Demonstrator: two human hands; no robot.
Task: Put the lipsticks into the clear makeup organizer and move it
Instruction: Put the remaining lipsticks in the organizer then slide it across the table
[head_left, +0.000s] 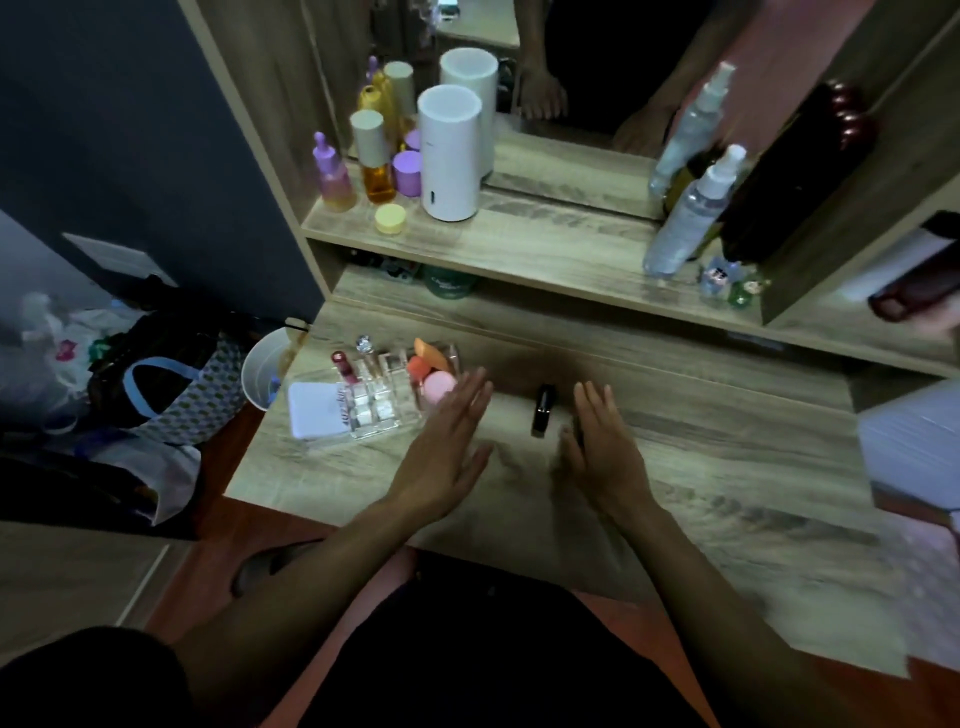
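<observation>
Lipstick (543, 410), black and glossy, lies between two open hands.

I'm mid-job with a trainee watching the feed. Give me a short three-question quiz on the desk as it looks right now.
1. True or false: the black lipstick already sits inside the clear organizer.
2. Which hand is nearer the organizer: A) left hand, B) right hand?
3. Fill in: the black lipstick lies on the desk between the two ____.

Key:
1. False; it lies on the desk, outside it.
2. A.
3. Hands; both are open and hold nothing.
</observation>
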